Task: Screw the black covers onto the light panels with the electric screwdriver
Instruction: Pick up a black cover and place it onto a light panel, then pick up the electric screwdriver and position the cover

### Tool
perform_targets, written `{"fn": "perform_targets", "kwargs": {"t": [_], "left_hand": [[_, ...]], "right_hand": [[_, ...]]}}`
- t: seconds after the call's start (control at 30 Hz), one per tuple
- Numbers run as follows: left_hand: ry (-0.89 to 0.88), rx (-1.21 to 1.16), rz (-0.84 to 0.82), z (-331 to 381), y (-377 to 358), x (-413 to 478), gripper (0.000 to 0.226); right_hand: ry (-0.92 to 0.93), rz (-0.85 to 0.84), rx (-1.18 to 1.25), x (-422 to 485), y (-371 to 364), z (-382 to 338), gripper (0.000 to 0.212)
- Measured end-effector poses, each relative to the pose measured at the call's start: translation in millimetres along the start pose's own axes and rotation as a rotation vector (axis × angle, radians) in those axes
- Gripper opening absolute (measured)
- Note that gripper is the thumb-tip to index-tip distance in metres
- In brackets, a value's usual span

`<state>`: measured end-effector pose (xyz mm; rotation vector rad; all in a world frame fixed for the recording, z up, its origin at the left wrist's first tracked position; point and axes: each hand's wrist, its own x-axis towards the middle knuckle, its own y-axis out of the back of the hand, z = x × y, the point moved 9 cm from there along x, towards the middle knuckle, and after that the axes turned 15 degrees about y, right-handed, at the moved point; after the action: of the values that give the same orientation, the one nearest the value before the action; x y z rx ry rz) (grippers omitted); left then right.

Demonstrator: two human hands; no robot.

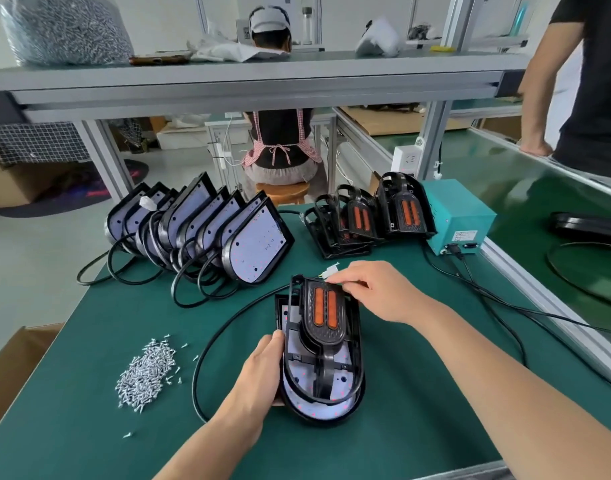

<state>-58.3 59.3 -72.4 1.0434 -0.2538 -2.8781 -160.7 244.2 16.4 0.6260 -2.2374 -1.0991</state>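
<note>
A light panel [318, 408] with a white board lies on the green mat in front of me. A black cover [326, 336] with two orange strips sits on top of it, slightly askew. My left hand [259, 372] grips the left edge of the panel and cover. My right hand [373, 292] reaches over the cover's far end, its fingers pinching the wire by a white connector [331, 271]. A pile of silver screws [146, 374] lies to the left. No electric screwdriver is in view.
A row of bare light panels [207, 230] with black cables leans at the back left. Several black covers [370, 213] stand at the back middle beside a teal power box [456, 216]. One person sits beyond the bench; another stands at the right by the conveyor [539, 188].
</note>
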Motion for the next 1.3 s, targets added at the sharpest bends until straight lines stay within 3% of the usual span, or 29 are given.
{"fn": "perform_targets", "kwargs": {"t": [0.27, 0.57, 0.77, 0.9, 1.07, 1.13, 1.23, 1.3], "left_hand": [[-0.022, -0.025, 0.041, -1.8, 0.1, -2.6, 0.048], [-0.061, 0.006, 0.085, 1.3, -2.4, -6.9, 0.046], [-0.076, 0.102, 0.188, 2.2, 1.7, -4.3, 0.041], [-0.077, 0.118, 0.197, 4.4, 2.5, 1.6, 0.044], [-0.114, 0.014, 0.13, 16.4, -5.7, -2.5, 0.016], [-0.111, 0.0, 0.12, 17.3, -5.8, -0.1, 0.017], [-0.112, 0.016, 0.117, 21.0, -8.7, 4.6, 0.028], [-0.142, 0.018, 0.135, 27.3, -11.1, 6.3, 0.02]], "right_hand": [[0.056, -0.017, -0.054, 3.7, -13.5, -10.7, 0.035], [0.084, 0.185, -0.13, -11.9, -25.8, -10.9, 0.026], [-0.128, 0.424, -0.032, -31.4, -27.6, 0.8, 0.013], [-0.263, 0.348, 0.17, -41.0, -49.8, 6.3, 0.031], [-0.308, 0.367, 0.24, -46.1, -53.2, 9.3, 0.035], [-0.298, 0.354, 0.235, -54.1, -50.1, 10.6, 0.04], [-0.357, 0.414, 0.244, -81.7, -30.8, 25.5, 0.041], [-0.411, 0.498, 0.257, -106.9, -7.4, 41.4, 0.036]]}}
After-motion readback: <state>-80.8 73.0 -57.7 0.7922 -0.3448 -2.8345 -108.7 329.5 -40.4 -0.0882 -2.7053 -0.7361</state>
